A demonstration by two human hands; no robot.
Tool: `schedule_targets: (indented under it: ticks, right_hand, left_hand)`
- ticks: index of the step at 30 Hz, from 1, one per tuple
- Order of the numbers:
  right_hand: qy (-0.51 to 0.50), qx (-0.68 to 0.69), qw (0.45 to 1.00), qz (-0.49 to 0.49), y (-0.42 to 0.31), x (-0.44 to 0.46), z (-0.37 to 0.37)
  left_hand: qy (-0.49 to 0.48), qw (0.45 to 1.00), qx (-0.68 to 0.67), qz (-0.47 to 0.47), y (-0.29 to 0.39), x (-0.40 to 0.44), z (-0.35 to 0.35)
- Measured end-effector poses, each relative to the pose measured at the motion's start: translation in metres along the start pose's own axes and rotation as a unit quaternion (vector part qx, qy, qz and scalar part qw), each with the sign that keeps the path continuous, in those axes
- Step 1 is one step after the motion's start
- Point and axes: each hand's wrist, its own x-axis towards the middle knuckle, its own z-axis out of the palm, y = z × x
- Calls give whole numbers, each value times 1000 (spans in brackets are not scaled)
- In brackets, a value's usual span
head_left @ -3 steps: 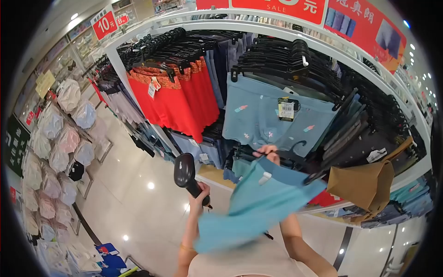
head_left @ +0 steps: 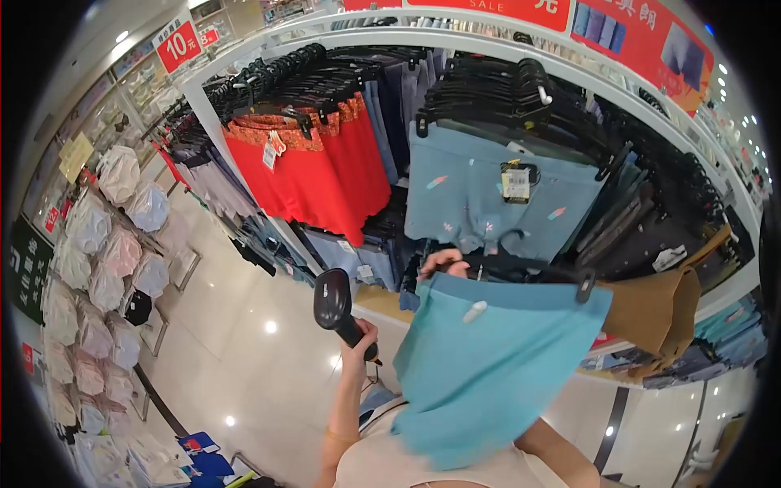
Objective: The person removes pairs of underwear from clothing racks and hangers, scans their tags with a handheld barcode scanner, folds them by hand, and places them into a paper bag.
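Note:
My left hand (head_left: 360,344) is wrapped round the handle of a black handheld scanner (head_left: 333,301), its head tilted up. My right hand (head_left: 444,264) grips the black hanger (head_left: 529,267) of a teal garment (head_left: 496,358), which hangs in front of my body. A small white tag (head_left: 474,311) sits near the garment's waistband. Just behind it, blue shorts with small prints (head_left: 468,191) hang on the rack and bear a price tag (head_left: 516,184).
Red garments (head_left: 325,171) hang at the rack's left. A brown piece (head_left: 651,321) hangs at the right. White rack frame (head_left: 203,114) borders the clothes. Packed pale items (head_left: 106,285) fill a stand at far left, beside the tiled floor (head_left: 260,382).
The teal garment has swung to the right and spread out, facing the camera more fully. My right hand has shifted slightly left. The view has moved a little.

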Motion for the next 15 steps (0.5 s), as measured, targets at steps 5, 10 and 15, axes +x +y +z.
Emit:
schedule_targets:
  ticks: [5, 10, 15]
  right_hand:
    - [-72, 57, 989, 117, 45, -2, 71]
    - [-161, -258, 947, 106, 68, -28, 81]
    - [-159, -641, 742, 114, 21, -40, 124]
  left_hand:
    - [-23, 999, 18, -35, 14, -12, -46]
    - [5, 1000, 0, -3, 25, -16, -100]
    - [68, 996, -22, -61, 45, -1, -161]
